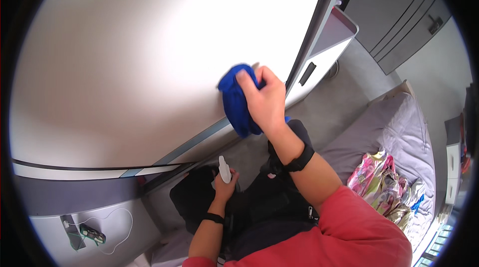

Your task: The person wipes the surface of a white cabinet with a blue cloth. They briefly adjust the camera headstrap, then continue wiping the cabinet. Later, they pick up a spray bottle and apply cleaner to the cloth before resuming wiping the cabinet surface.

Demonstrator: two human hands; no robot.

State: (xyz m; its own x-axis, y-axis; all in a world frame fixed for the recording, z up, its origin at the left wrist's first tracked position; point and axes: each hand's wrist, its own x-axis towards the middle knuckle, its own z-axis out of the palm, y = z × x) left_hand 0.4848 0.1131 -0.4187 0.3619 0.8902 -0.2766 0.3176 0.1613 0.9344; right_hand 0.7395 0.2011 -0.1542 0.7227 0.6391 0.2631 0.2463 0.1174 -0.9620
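Observation:
My right hand [267, 98] grips a folded blue cloth [237, 95], which lies against the large glossy white door panel [157, 54] near its lower right. The thumb is on top of the cloth, and the fingers behind it are partly hidden. Lower down, beside my dark-clad knees, my left hand [225, 189] is closed around a white object [224, 169] that looks like a spray bottle's head. The hand and dark clothing hide the rest of it. A blue-grey strip [191, 141] crosses the panel's lower part.
To the right of the panel stands a white cabinet [323, 65] with a dark handle. Crumpled floral fabric [385, 188] lies on a grey-covered bed [351, 140]. At lower left, a white cable [123, 211] loops by a wall socket strip [73, 231]. A grey door [396, 9] is at upper right.

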